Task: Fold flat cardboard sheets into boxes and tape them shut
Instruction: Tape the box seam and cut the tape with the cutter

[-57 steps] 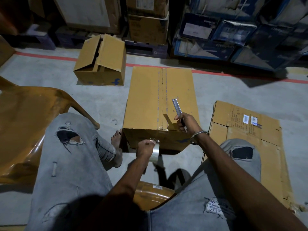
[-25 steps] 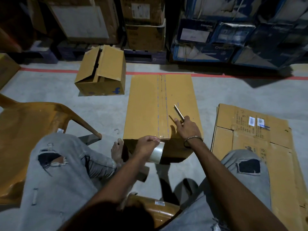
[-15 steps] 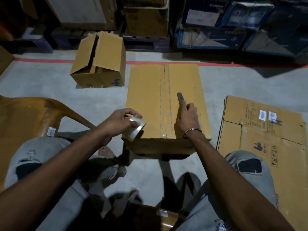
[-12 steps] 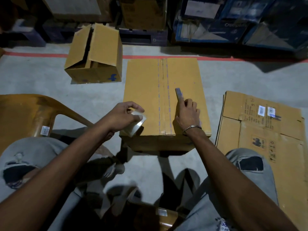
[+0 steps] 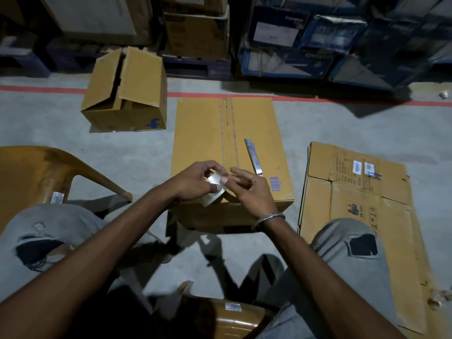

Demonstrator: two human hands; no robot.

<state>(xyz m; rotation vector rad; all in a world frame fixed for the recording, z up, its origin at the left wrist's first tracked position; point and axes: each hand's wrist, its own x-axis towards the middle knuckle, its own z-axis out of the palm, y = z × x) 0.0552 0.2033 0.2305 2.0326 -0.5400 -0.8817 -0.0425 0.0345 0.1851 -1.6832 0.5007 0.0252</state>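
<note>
Sitting over the work, the person has one box (image 5: 230, 152) folded up on the floor between the knees, its top flaps closed and meeting along a centre seam. Faint printed lines run beside that seam; clear tape may lie on part of it, but the dim light hides that, and the far end shows a dark gap, so I judge the sealing not finished. The left hand (image 5: 193, 183) grips a roll of clear tape (image 5: 212, 189) over the near edge of the box, its fingers curled round the roll. The right hand (image 5: 249, 189) reaches in beside it, its fingers (image 5: 238, 172) loosely spread and touching the roll, probably hunting for the loose tape end; whether they pinch any tape I cannot tell. A metal blade (image 5: 253, 156) lies flat on the box top, just right of the seam, apart from both hands.

Another formed box (image 5: 127, 94) lies further back to the left with its flaps hanging open, so it also needs closing. On the right a stack of flat cardboard sheets (image 5: 354, 192) waits unfolded. By my reading most of the job remains.
</note>
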